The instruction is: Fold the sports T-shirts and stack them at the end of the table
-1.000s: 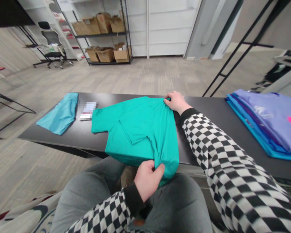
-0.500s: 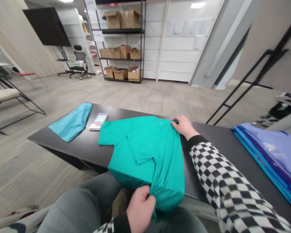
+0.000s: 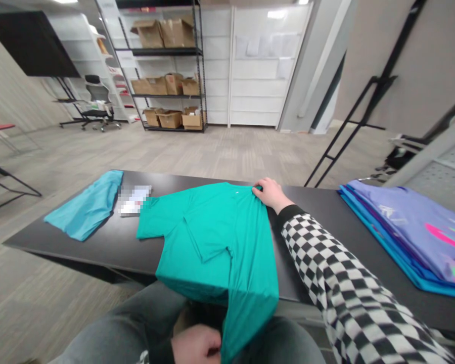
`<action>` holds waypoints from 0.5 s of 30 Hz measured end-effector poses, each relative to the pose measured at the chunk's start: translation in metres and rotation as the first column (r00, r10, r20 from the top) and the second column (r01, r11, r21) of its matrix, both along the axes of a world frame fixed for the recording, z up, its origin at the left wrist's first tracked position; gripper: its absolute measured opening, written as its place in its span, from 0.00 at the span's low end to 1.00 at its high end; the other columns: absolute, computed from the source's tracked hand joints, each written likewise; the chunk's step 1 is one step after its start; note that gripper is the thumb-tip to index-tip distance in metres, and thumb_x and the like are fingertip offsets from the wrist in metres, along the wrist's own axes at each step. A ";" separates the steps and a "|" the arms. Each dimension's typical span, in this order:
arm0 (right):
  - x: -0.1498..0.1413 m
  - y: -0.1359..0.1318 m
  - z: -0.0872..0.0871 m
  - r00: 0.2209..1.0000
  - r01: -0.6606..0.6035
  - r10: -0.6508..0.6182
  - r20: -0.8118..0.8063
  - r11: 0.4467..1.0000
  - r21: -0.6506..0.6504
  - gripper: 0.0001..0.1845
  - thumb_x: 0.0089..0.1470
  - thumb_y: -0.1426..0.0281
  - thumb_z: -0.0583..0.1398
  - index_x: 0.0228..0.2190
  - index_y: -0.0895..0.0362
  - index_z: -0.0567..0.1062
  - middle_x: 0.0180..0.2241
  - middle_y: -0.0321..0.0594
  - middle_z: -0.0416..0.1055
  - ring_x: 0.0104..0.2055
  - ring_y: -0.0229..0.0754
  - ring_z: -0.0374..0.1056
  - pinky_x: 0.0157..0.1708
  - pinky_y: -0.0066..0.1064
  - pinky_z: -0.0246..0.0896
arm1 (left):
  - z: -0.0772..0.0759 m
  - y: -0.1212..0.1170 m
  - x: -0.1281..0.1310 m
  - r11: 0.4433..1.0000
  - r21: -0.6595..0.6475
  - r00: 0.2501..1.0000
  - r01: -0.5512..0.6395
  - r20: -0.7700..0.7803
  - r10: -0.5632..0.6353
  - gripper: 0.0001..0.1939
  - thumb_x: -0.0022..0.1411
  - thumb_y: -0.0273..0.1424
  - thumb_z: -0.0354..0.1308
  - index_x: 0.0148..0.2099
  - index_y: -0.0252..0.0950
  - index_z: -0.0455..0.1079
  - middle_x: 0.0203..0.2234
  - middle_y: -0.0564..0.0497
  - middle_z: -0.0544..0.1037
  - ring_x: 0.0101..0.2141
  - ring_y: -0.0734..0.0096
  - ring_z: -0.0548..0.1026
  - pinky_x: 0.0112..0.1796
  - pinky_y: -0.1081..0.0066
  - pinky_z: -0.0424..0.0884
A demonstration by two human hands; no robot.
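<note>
A green T-shirt [image 3: 212, 237] lies partly folded over, with one short sleeve pointing left and another lying across its body. Its lower part hangs over the near edge of the black table [image 3: 129, 253] toward my lap. My right hand [image 3: 271, 194] pinches the shirt at its far right shoulder, near the collar. Low in front of me, my left hand [image 3: 197, 345] is closed at the hanging hem, and the cloth stretches down to it. The left fingertips are partly hidden at the picture's bottom edge.
A light blue folded cloth [image 3: 87, 205] lies on the table's left, beside a blurred white item [image 3: 134, 200]. A stack of folded purple and blue garments [image 3: 405, 227] sits on the right. Beyond the table stand a shelf with cardboard boxes [image 3: 170, 119] and a black stand [image 3: 349, 121].
My left hand has moved down and toward me, drawing the shirt's hem lower. My right hand keeps its place at the shoulder. The view has swung to the right.
</note>
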State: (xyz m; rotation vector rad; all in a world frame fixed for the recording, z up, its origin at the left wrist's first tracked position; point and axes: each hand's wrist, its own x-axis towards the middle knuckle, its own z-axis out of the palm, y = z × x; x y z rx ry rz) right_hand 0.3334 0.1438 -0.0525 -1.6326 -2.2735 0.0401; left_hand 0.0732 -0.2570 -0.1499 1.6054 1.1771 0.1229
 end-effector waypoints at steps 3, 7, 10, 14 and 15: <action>0.000 0.000 0.000 1.000 -0.010 0.010 -0.005 1.000 -0.010 0.15 0.73 0.58 0.63 0.52 0.50 0.86 0.54 0.50 0.79 0.60 0.59 0.72 0.59 0.46 0.67 | 0.045 0.006 -0.024 0.994 0.008 0.980 0.105 -0.173 -0.102 0.04 0.60 0.35 0.70 0.37 0.43 0.83 0.32 0.53 0.86 0.33 0.62 0.81 0.39 0.67 0.73; 0.000 0.002 -0.002 1.000 -0.004 0.004 -0.009 1.000 -0.003 0.17 0.73 0.57 0.62 0.52 0.51 0.86 0.54 0.52 0.79 0.60 0.61 0.72 0.60 0.48 0.67 | 0.135 0.052 -0.045 0.996 0.076 0.986 -0.049 0.163 0.037 0.18 0.78 0.46 0.56 0.49 0.40 0.81 0.37 0.49 0.89 0.36 0.63 0.84 0.39 0.68 0.77; 0.000 0.003 -0.003 1.000 -0.007 0.007 -0.004 1.000 0.003 0.17 0.73 0.57 0.62 0.52 0.51 0.86 0.54 0.52 0.79 0.60 0.61 0.72 0.60 0.49 0.67 | 0.167 0.113 -0.051 0.771 0.558 0.948 -0.307 0.108 0.299 0.23 0.82 0.46 0.48 0.46 0.39 0.80 0.45 0.45 0.88 0.48 0.58 0.84 0.54 0.62 0.77; 0.000 0.003 -0.003 1.000 -0.008 0.008 -0.006 1.000 0.003 0.17 0.73 0.57 0.62 0.52 0.51 0.86 0.54 0.52 0.79 0.60 0.61 0.72 0.59 0.49 0.67 | 0.151 0.188 -0.060 0.608 0.788 0.740 -0.099 -0.350 0.575 0.22 0.80 0.42 0.51 0.59 0.35 0.79 0.59 0.35 0.82 0.61 0.43 0.79 0.64 0.48 0.72; 0.000 0.003 -0.003 1.000 -0.009 0.009 -0.011 1.000 0.004 0.17 0.73 0.57 0.61 0.52 0.51 0.86 0.54 0.52 0.79 0.60 0.62 0.72 0.59 0.50 0.67 | 0.144 0.201 -0.064 0.629 0.775 0.661 -0.060 -0.441 0.607 0.22 0.80 0.43 0.52 0.58 0.35 0.79 0.58 0.33 0.82 0.60 0.40 0.79 0.62 0.47 0.73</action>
